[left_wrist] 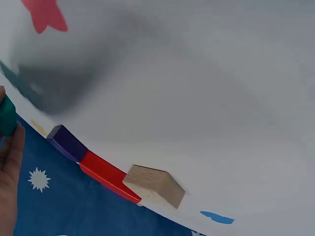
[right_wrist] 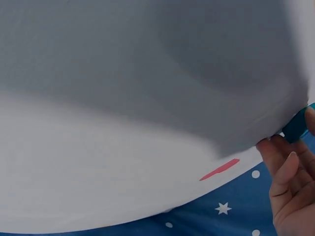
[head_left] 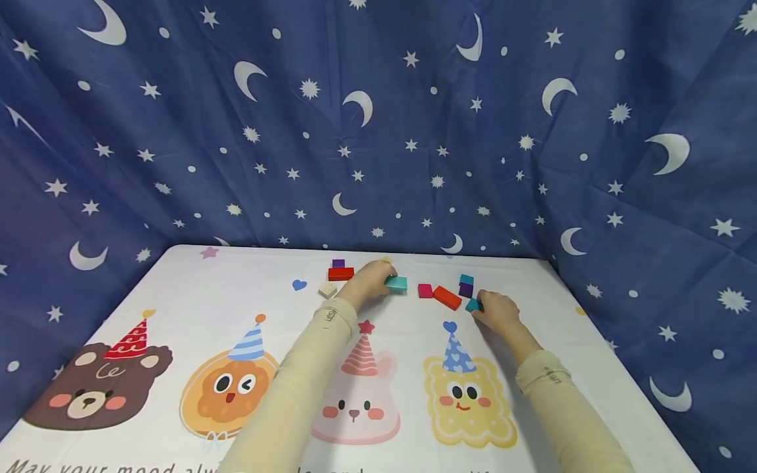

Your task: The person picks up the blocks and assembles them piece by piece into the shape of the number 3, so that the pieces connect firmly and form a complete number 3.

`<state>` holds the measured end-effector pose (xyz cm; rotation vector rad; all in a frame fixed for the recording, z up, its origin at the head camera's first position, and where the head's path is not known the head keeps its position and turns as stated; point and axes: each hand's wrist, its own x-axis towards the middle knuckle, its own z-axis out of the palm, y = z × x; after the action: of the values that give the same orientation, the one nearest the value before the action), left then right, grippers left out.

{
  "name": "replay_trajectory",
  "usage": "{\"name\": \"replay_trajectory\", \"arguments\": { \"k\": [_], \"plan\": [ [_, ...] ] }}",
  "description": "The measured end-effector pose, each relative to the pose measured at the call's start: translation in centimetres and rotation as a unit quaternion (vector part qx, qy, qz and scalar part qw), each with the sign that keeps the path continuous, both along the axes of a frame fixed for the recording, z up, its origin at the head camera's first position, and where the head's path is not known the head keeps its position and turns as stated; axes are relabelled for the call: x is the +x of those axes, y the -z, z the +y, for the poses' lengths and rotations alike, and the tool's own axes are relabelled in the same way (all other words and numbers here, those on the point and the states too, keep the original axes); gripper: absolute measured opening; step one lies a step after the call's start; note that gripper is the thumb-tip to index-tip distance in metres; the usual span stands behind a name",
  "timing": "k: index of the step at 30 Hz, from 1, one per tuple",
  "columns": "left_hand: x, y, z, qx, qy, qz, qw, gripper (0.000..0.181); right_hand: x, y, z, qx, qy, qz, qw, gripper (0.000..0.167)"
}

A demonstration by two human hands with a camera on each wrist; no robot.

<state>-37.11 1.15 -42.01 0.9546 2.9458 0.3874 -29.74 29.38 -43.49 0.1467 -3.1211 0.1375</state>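
My left hand (head_left: 372, 278) grips a teal block (head_left: 397, 284) near the back of the table; the same block (left_wrist: 7, 117) shows at the left edge of the left wrist view. Farther right, my right hand (head_left: 499, 312) pinches a small blue-green block (head_left: 473, 305), which the right wrist view catches at its right edge. Between the two hands lie a pink block (head_left: 425, 291) and a long orange-red block (head_left: 447, 297). A purple block (head_left: 466, 290) sits in front of a blue block (head_left: 466, 279), just beyond the right hand's block.
Left of the left hand are a long red block (head_left: 341, 274), a purple block (head_left: 338, 263) behind it and a plain wooden block (head_left: 327, 290). A white cloth with printed cartoon faces covers the table (head_left: 236, 276). Behind its back edge hangs a dark blue curtain (head_left: 378, 164).
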Motion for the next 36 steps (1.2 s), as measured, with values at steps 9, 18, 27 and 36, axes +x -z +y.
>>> {"name": "replay_trajectory", "arguments": {
  "k": [9,18,27,36],
  "plan": [
    [0.6,-0.2,-2.0,0.024,0.005,-0.035,0.9991,0.034,-0.9,-0.4,0.6,-0.028,0.01,-0.021,0.9993,0.033],
    [0.9,-0.9,-4.6,0.054,-0.014,-0.043,0.9975,0.036,-0.9,-1.9,1.0,-0.065,0.047,-0.041,0.996,0.036],
    [0.7,-1.9,-7.1,0.027,0.013,-0.019,0.9994,0.037,-0.4,-3.7,-0.1,-0.101,0.029,-0.011,0.9945,0.025],
    [2.1,-2.6,-9.8,0.009,0.059,0.01,0.9982,0.031,0.3,-3.3,-2.2,-0.11,0.001,0.001,0.9939,0.04]
  ]
}}
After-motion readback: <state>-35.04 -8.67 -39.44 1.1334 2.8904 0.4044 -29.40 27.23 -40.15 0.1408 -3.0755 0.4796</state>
